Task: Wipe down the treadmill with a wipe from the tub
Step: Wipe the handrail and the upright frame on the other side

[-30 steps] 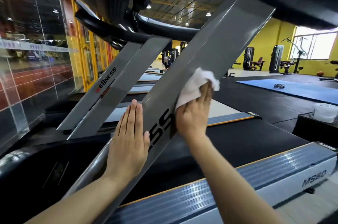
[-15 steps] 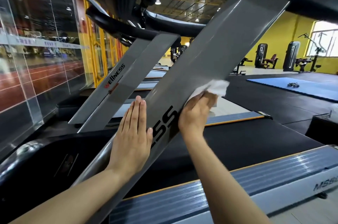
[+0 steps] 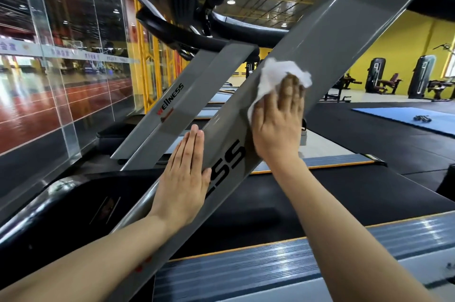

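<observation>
Treadmill (image 3: 307, 264), seen from beside its grey side rail, with the black belt beyond. Near grey upright (image 3: 327, 38): the slanting post that carries the console, lettered in black; both hands lie on its broad face. A second upright (image 3: 187, 102), marked "Wellness", stands beyond the left hand. Left hand (image 3: 184, 178): flat on the lower stretch of the near upright, fingers straight and together, grasping nothing; its grip is released and it appears only to steady the person. Right hand (image 3: 278, 124): just above and to the right of the left hand, palm down, fingers spread straight, pressing the wipe against the post rather than clenching it. Wipe (image 3: 273, 75): white, crumpled, bunched under and ahead of the right fingertips, about midway up the post. The tub is not in view.

Progress, as judged: the wipe has been drawn and wiping is under way on this upright. The stretch above the grip, the far upright, handrails, console and side rails appear to remain.
</observation>
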A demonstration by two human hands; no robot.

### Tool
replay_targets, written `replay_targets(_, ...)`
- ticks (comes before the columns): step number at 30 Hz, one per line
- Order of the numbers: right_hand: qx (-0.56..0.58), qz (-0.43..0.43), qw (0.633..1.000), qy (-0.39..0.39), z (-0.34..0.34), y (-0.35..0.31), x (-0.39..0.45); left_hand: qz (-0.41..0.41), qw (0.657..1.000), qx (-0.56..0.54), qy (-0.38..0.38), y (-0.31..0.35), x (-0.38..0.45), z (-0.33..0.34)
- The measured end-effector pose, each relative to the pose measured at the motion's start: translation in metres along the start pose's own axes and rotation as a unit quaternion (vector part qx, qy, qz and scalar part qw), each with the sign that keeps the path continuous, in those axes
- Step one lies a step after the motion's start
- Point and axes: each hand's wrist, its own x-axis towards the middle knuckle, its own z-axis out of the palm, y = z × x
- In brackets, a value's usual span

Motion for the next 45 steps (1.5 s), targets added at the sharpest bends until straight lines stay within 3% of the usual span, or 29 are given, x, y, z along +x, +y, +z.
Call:
replay_targets(4, -0.020, -0.218, 0.972, -0.087, 0.006, -0.029, -0.052, -0.010, 0.996, -0.085, -0.037, -0.006, 0.002, -0.010)
replay_targets(6, -0.028, -0.275, 0.955, -0.107, 0.002, -0.030, -0.065, -0.029, 0.992, -0.115, -0.043, -0.012, -0.017, -0.017)
replay_targets(8, -0.046, -0.266, 0.959, -0.089, -0.003, -0.028, -0.051, -0.061, 0.993, -0.090, -0.044, -0.022, -0.055, -0.019)
replay_targets(11, -0.068, -0.175, 0.981, -0.050, -0.007, -0.029, -0.016, -0.161, 0.980, -0.090, -0.080, -0.046, -0.100, -0.018)
replay_targets(13, -0.075, -0.157, 0.983, -0.054, -0.004, -0.040, -0.014, -0.175, 0.972, -0.105, -0.113, -0.057, -0.108, -0.019)
replay_targets(16, -0.056, -0.243, 0.964, -0.090, 0.012, -0.066, -0.061, -0.156, 0.976, -0.094, -0.119, -0.056, -0.107, -0.019)
replay_targets(19, -0.052, -0.395, 0.903, -0.164, 0.022, -0.084, -0.122, -0.160, 0.976, -0.091, -0.119, -0.055, -0.107, -0.015)
replay_targets(22, -0.029, -0.435, 0.883, -0.172, 0.022, -0.073, -0.123, -0.184, 0.972, -0.106, -0.101, -0.050, -0.106, -0.015)
replay_targets(24, -0.027, -0.381, 0.917, -0.120, 0.022, -0.053, -0.102, -0.179, 0.974, -0.106, -0.095, -0.045, -0.106, -0.014)
replay_targets(27, -0.054, -0.223, 0.973, -0.025, 0.018, -0.017, -0.071, -0.189, 0.972, -0.112, -0.086, -0.045, -0.107, -0.009)
replay_targets(31, -0.038, -0.112, 0.993, -0.007, 0.029, -0.019, -0.085, -0.195, 0.972, -0.099, -0.082, -0.052, -0.110, -0.003)
replay_targets(34, -0.015, -0.097, 0.994, -0.039, 0.038, -0.052, -0.131, -0.174, 0.978, -0.081, -0.076, -0.057, -0.113, -0.004)
replay_targets(38, -0.002, -0.202, 0.969, -0.140, 0.036, -0.084, -0.208, -0.107, 0.990, -0.048, -0.084, -0.077, -0.111, -0.002)
replay_targets(40, -0.014, -0.183, 0.972, -0.148, 0.034, -0.078, -0.209, -0.059, 0.995, -0.023, -0.078, -0.088, -0.109, 0.000)
replay_targets(43, -0.078, 0.023, 0.995, -0.056, 0.036, -0.068, -0.167, -0.023, 0.996, -0.042, -0.079, -0.100, -0.107, 0.004)
replay_targets(45, -0.050, 0.173, 0.983, -0.024, 0.034, -0.068, -0.131, -0.013, 0.995, -0.072, -0.071, -0.103, -0.107, 0.009)
